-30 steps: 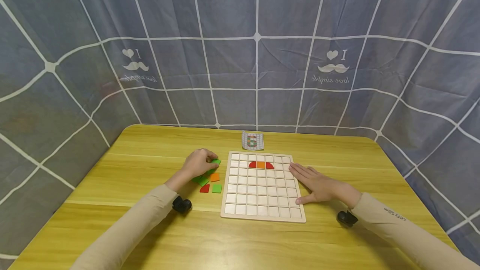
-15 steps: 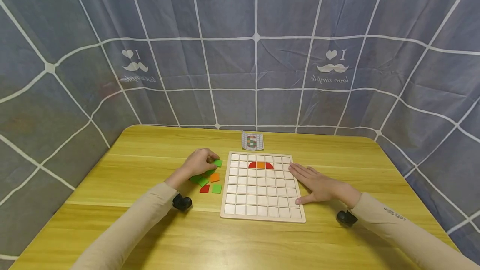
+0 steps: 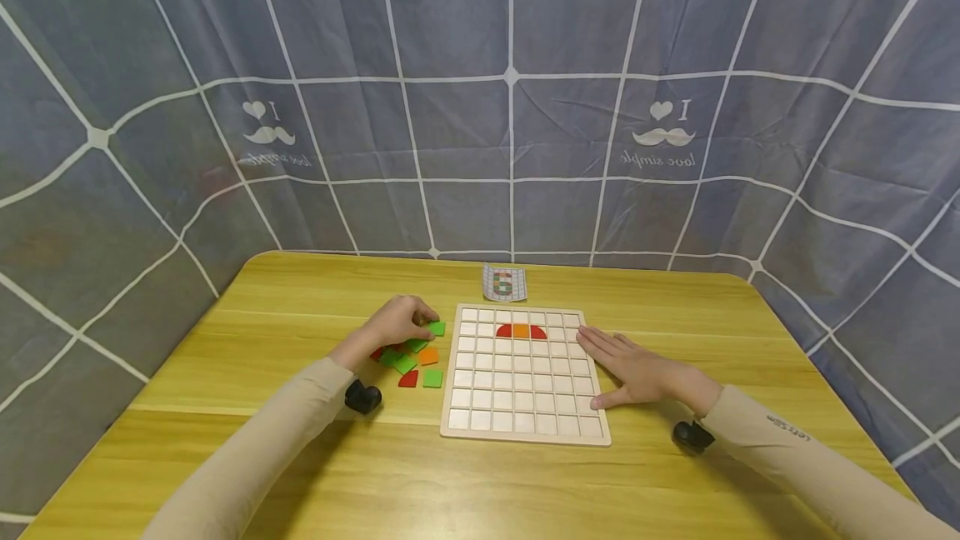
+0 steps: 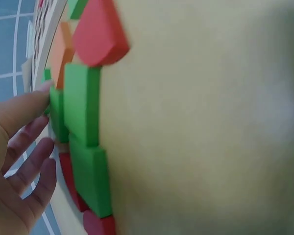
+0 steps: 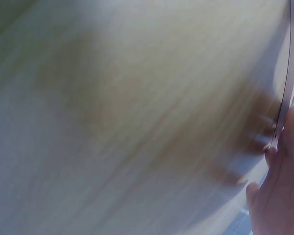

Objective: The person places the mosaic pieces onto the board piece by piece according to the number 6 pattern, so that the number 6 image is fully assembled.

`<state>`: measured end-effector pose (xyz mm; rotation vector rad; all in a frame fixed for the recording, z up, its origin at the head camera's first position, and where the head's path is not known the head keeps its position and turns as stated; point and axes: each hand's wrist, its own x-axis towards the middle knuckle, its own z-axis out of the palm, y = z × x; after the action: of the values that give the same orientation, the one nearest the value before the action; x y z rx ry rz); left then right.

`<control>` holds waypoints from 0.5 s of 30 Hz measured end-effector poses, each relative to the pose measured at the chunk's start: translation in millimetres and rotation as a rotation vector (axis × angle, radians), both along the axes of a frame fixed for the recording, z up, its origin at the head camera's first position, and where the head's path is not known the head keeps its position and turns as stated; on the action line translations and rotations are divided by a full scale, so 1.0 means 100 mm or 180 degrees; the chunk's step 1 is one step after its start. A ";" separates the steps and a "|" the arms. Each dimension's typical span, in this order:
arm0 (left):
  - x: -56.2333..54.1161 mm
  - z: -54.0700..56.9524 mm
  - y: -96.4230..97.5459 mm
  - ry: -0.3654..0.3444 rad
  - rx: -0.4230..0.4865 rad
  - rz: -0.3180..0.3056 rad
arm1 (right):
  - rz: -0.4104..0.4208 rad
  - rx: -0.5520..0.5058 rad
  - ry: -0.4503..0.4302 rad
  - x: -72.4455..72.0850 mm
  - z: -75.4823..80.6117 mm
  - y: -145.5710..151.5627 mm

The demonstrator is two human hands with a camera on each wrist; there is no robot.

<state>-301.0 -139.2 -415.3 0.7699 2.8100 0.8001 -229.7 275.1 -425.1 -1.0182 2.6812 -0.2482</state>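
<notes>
Beside the board's left edge, my left hand [image 3: 401, 322] pinches a green square tile [image 3: 437, 328] between thumb and fingers. In the left wrist view that tile is mostly hidden behind the thumb [image 4: 32, 105]. Under and before this hand lie more green tiles [image 3: 405, 364], an orange tile [image 3: 428, 356] and a red quarter-round tile [image 3: 408, 379]. My right hand [image 3: 633, 365] rests with straight fingers on the right rim of the wooden grid board [image 3: 525, 398]. An orange tile [image 3: 521, 331] sits in the board's upper part between two red rounded tiles [image 3: 504, 331].
Behind the board lies a small pattern card [image 3: 504, 282] with a coloured figure on a grid. A single green square tile [image 3: 432, 378] lies near the board's left edge. The wooden table [image 3: 480, 490] meets a grey-blue curtain [image 3: 465, 132] at the back.
The left hand has shifted the green tile slightly to the right, out of the pile. More of the green and red tiles under that hand now show. The right hand stays in place.
</notes>
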 end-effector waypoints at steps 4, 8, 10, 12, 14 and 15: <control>-0.04 0.01 -0.03 -0.0096 0.0050 -0.0136 | -0.0002 0.0009 -0.0021 0.00 0.00 -0.01; -0.06 0.02 -0.03 -0.0202 0.0052 -0.0185 | 0.0006 0.0016 -0.0019 0.00 0.00 -0.01; -0.07 0.02 -0.02 -0.0226 0.0038 -0.0196 | 0.0008 0.0010 -0.0011 0.01 0.00 -0.01; -0.08 0.03 -0.01 -0.0240 0.0012 -0.0197 | 0.0010 0.0001 -0.0006 0.01 0.00 -0.01; -0.08 0.05 0.00 -0.0233 -0.0036 -0.0200 | 0.0006 -0.0012 -0.0008 0.01 0.01 -0.01; -0.08 0.05 0.00 -0.0234 -0.0055 -0.0184 | 0.0005 -0.0017 -0.0003 0.01 0.01 0.00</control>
<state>-309.4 -139.1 -410.3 0.7983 2.7133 0.7777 -229.1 274.7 -424.6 -1.0216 2.6802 -0.2553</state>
